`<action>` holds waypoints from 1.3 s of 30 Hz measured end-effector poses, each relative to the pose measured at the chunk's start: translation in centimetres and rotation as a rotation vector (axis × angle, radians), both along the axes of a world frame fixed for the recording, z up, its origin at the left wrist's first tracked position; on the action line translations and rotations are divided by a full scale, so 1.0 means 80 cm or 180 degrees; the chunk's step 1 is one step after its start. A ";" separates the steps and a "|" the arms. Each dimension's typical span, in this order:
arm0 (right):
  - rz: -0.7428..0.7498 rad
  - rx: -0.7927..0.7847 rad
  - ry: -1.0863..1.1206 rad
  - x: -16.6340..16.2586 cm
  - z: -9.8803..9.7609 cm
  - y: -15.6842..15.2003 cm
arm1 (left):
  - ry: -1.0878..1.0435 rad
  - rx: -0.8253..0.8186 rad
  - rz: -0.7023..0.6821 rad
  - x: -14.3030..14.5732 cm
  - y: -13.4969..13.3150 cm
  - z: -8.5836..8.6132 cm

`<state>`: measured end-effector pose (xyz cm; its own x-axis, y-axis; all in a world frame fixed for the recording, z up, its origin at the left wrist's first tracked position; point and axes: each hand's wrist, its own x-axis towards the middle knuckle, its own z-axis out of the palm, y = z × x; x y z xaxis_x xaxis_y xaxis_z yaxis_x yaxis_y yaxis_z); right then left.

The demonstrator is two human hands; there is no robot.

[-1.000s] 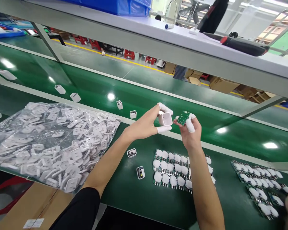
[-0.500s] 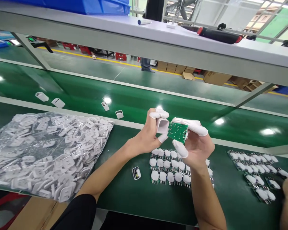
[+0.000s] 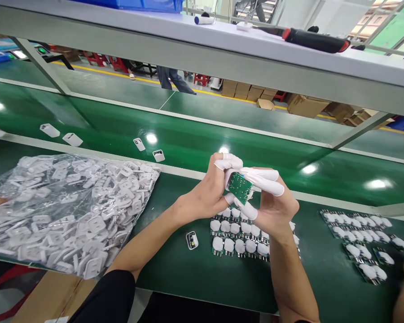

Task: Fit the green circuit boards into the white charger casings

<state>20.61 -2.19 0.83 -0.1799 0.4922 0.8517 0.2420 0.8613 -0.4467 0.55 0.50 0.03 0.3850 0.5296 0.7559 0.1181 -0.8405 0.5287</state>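
observer: left hand [image 3: 205,197] closed around white housing [image 3: 227,178], fingertips in white cots; housing mostly hidden.
recorder: right hand?
observer: right hand [image 3: 276,208] pinches green circuit board [image 3: 239,187] between thumb and forefinger; board tilted, touching the housing; both held above panel of boards [image 3: 239,240].
recorder: surroundings?
observer: bag of white plug parts [image 3: 70,211] at left; loose housing [image 3: 191,240] lies on green bench [image 3: 175,264], just beside the panel.

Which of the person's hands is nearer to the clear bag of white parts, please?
The left hand, gripping a white housing just right of the bag. The right hand, pinching a green circuit board, is further right, beyond the left.
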 end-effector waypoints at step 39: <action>-0.0238 -0.0128 -0.0351 -0.003 0.008 -0.004 | 0.0104 -0.0052 0.0107 0.006 -0.002 -0.005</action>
<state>20.35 -2.55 1.47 -0.2329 0.5412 0.8080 0.3546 0.8209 -0.4476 1.05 0.30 -0.41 0.3911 0.5548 0.7343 0.1634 -0.8271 0.5378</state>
